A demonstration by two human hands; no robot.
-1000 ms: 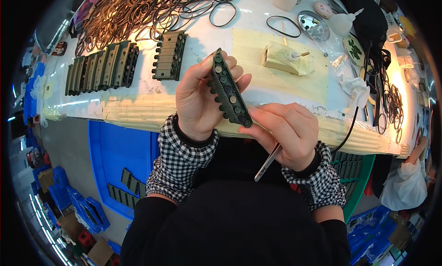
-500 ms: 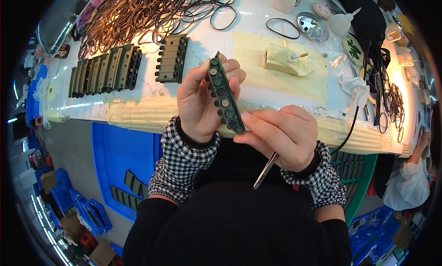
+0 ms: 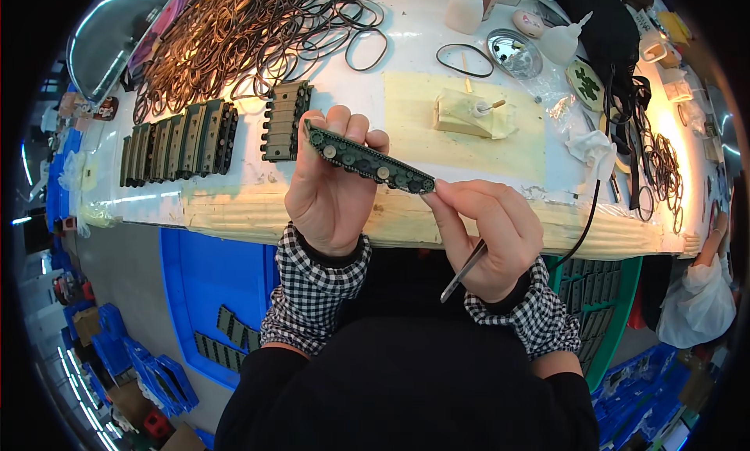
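My left hand (image 3: 332, 205) grips a dark green toy tank chassis (image 3: 366, 164) between thumb and fingers above the table's front edge. The chassis lies nearly level, its wheeled side toward me and its right end lower. Thumb and fingertips of my right hand (image 3: 500, 236) pinch that right end. Metal tweezers (image 3: 463, 273) are tucked in the same hand, their free end sticking out toward me. Beyond my left hand stands a similar chassis (image 3: 286, 123), and a row of several more (image 3: 180, 142) is to its left.
A heap of brown rubber bands (image 3: 234, 41) covers the back left. A tape-wrapped block (image 3: 473, 115) sits on yellow paper, with a metal dish (image 3: 514, 53) behind it. Below the table are a blue tray (image 3: 207, 275) and a green crate (image 3: 598, 295) holding parts.
The chassis has turned from steeply upright to nearly level, its lower end swinging right and up. My right hand has shifted along with that end, tweezers still in it.
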